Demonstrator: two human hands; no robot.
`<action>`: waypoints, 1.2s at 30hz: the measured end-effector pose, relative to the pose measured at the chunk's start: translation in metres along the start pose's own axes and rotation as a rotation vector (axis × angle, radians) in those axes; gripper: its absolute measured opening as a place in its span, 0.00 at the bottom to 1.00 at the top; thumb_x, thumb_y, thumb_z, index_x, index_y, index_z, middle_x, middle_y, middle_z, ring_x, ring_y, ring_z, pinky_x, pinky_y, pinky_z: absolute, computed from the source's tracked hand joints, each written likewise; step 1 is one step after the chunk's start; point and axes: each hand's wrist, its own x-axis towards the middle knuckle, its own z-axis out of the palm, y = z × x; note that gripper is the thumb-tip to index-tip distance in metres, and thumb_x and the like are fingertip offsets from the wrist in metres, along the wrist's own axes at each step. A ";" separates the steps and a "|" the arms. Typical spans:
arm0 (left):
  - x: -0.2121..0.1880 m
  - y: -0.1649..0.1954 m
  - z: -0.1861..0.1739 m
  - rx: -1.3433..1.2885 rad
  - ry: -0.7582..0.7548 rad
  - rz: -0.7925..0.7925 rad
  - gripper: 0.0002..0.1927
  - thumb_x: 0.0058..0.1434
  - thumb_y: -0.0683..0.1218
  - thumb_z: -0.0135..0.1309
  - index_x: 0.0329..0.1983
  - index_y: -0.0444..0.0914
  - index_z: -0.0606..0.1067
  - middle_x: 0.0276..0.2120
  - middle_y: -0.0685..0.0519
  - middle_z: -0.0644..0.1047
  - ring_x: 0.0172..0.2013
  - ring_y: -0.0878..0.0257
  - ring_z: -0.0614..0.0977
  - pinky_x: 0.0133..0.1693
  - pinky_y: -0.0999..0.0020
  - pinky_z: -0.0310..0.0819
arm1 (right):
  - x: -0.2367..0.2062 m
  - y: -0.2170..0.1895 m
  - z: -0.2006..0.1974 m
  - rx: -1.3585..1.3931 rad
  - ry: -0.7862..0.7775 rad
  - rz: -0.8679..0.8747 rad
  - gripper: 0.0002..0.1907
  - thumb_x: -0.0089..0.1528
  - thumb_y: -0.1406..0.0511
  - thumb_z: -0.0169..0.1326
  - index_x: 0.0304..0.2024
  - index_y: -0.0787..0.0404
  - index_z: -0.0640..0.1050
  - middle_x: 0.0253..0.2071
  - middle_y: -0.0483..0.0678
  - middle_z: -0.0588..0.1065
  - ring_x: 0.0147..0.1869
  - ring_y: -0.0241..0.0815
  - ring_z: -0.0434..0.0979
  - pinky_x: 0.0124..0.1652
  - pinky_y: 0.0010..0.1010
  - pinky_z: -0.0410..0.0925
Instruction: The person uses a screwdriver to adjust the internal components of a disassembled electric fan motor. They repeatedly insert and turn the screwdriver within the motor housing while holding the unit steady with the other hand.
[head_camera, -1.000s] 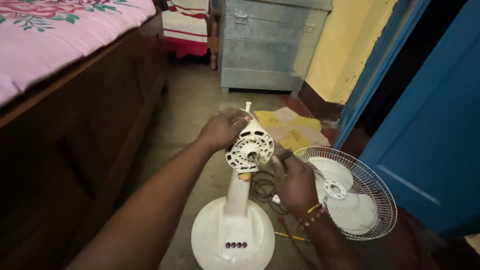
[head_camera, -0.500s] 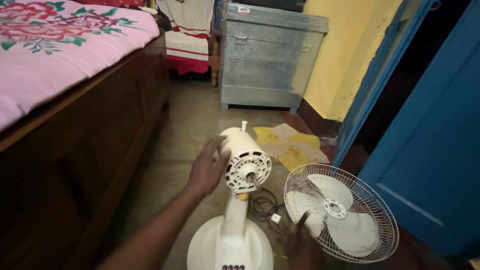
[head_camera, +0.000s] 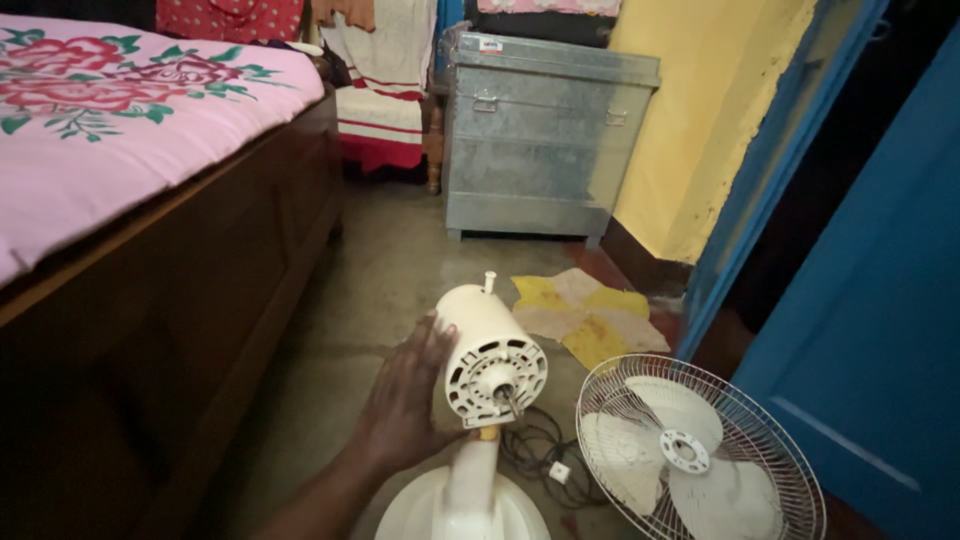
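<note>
Location: a bedroom in a home. Evidence: a wooden bed (head_camera: 200, 290) with a pink flowered bedspread (head_camera: 120, 130) stands along the left side. A grey metal storage trunk (head_camera: 545, 140) stands against the far wall, beside a yellow plastered wall (head_camera: 690, 120). A blue door (head_camera: 870, 300) is on the right. A patterned cloth (head_camera: 585, 315) lies on the bare concrete floor (head_camera: 390, 270).

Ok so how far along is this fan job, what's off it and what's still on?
Done: the wire guard with the blades is off and lies on the floor to the right, leaving the motor shaft bare. In hand: the left hand rests on the side of the motor housing; the right hand is out of view. Left: the housing still sits on its stand and round base.
</note>
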 end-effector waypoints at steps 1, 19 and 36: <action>0.003 -0.001 -0.001 0.021 -0.014 0.053 0.67 0.35 0.58 0.79 0.73 0.42 0.50 0.71 0.33 0.54 0.69 0.36 0.58 0.65 0.40 0.55 | 0.004 0.001 -0.001 0.002 -0.004 -0.011 0.48 0.49 0.67 0.66 0.66 0.63 0.55 0.52 0.61 0.72 0.52 0.55 0.78 0.46 0.43 0.73; 0.036 0.010 -0.018 -0.024 -0.198 0.060 0.64 0.31 0.55 0.78 0.72 0.39 0.58 0.68 0.37 0.62 0.67 0.38 0.64 0.63 0.46 0.61 | 0.002 -0.146 -0.026 0.895 0.478 -0.432 0.77 0.36 0.74 0.73 0.77 0.56 0.38 0.67 0.58 0.64 0.64 0.49 0.74 0.55 0.40 0.76; 0.054 -0.006 0.001 -0.062 -0.072 0.412 0.63 0.38 0.61 0.77 0.71 0.32 0.57 0.66 0.31 0.66 0.66 0.33 0.68 0.65 0.46 0.65 | -0.009 -0.156 -0.046 0.435 0.822 -0.291 0.73 0.31 0.61 0.78 0.72 0.66 0.51 0.62 0.60 0.66 0.65 0.55 0.71 0.60 0.40 0.67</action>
